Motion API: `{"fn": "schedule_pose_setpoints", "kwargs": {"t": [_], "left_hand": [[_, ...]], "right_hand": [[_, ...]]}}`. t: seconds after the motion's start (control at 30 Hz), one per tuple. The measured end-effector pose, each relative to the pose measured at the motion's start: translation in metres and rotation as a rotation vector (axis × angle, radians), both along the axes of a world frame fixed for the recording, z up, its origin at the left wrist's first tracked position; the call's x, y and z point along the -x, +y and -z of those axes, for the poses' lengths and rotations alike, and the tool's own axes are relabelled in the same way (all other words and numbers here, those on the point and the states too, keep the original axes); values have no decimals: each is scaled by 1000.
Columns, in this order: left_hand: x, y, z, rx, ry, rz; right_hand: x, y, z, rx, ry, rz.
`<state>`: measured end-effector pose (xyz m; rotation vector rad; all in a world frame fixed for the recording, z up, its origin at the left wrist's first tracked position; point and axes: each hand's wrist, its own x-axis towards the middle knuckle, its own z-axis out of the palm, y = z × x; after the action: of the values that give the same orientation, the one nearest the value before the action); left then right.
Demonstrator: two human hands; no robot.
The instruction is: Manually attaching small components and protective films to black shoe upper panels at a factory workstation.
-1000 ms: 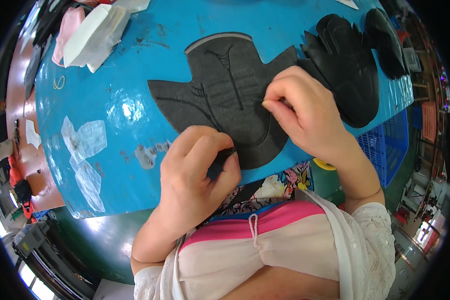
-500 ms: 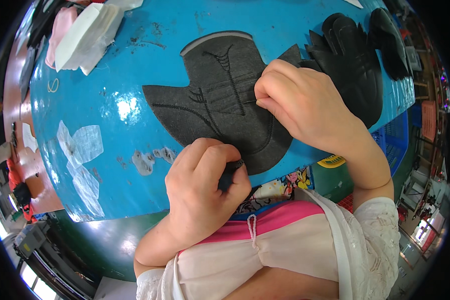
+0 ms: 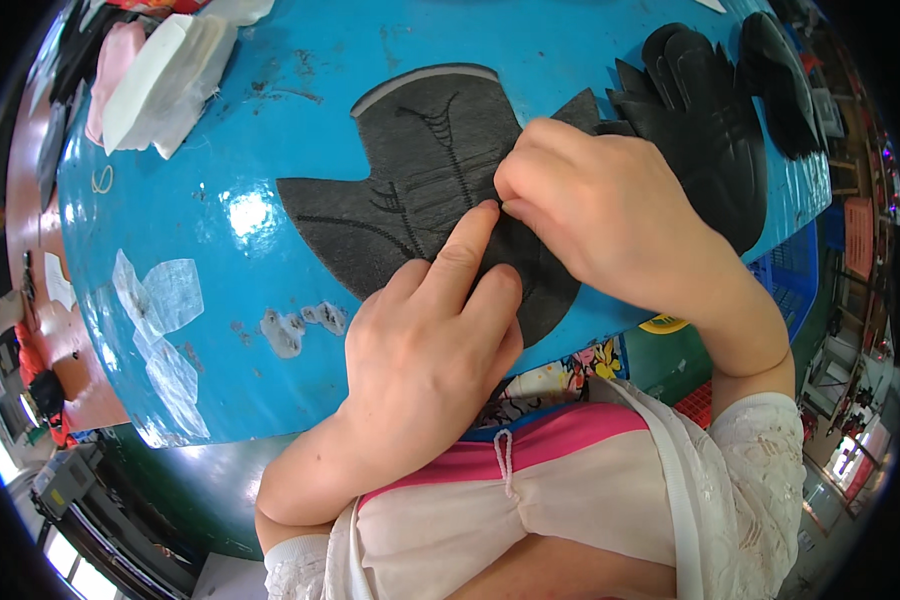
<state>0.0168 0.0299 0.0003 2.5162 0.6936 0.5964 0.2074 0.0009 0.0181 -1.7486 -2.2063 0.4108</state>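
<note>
A dark grey-black flat cut piece (image 3: 410, 125), like a boot upper seen from its fuzzy side, lies on the blue table. Dark stitched lines and ridges cross its middle, and a pale band edges its far end. My right hand (image 3: 600, 205) rests over the right part of the piece, thumb and index finger pinched close to its surface; what they hold, if anything, is too small to make out. My left hand (image 3: 425, 350) lies over the near part. Its index finger reaches out to the pinching fingertips, the other fingers bend loosely, and the thumb is hidden.
A stack of black cut pieces (image 3: 695, 140) sits at the right of the blue table (image 3: 300, 240). White and pink padding (image 3: 165, 85) lies far left, translucent scraps (image 3: 170, 300) nearer. Past the right edge stands a blue crate (image 3: 785, 275); a pink-brown surface (image 3: 75, 370) adjoins at left.
My left hand has let go of the piece's near edge and moved up, its index finger now stretched to the right fingertips. The piece and right hand have shifted slightly left.
</note>
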Motion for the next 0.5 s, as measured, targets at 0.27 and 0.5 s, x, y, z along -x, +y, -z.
{"fn": "schedule_pose_setpoints", "kwargs": {"t": [0.27, 0.5], "left_hand": [[1, -3, -10, 89, 30, -19], [16, -8, -12, 348, -306, -61]], "right_hand": [[13, -35, 2, -279, -177, 21], [22, -52, -1, -209, 524, 215]]}}
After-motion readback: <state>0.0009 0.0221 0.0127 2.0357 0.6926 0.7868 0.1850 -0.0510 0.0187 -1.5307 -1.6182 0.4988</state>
